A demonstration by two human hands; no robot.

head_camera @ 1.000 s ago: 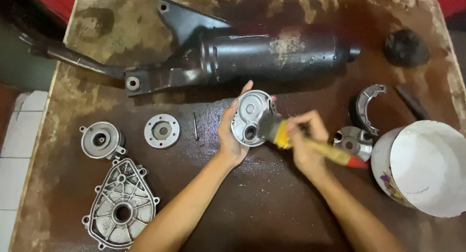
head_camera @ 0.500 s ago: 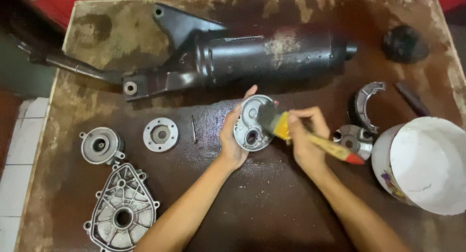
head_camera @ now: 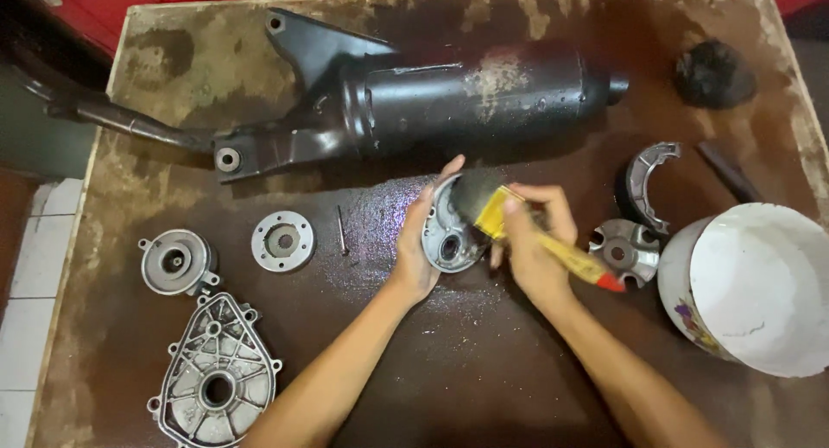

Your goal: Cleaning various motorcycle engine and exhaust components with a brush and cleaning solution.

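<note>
Both hands work at frame centre. Left hand (head_camera: 416, 249) cups a round metal part (head_camera: 449, 232), tilted on edge, open face toward the right. Right hand (head_camera: 531, 241) is closed around a yellow-handled brush (head_camera: 553, 245); bristles contact the part. Brush long axis runs upper left to lower right, red tip at lower right. Wet sheen on the table (head_camera: 484, 379) suggests cleaning is under way. A gear-like hub (head_camera: 626, 249) and white bucket (head_camera: 760, 284) sit right, hub apparently unbrushed.

Black exhaust pipe (head_camera: 112, 120) — cut off at the left edge; white plastic bucket (head_camera: 760, 284) — clipped at right; blurred dark paintbrush bristles (head_camera: 475, 193) hide part of the round grey metal disc (head_camera: 445, 232).
</note>
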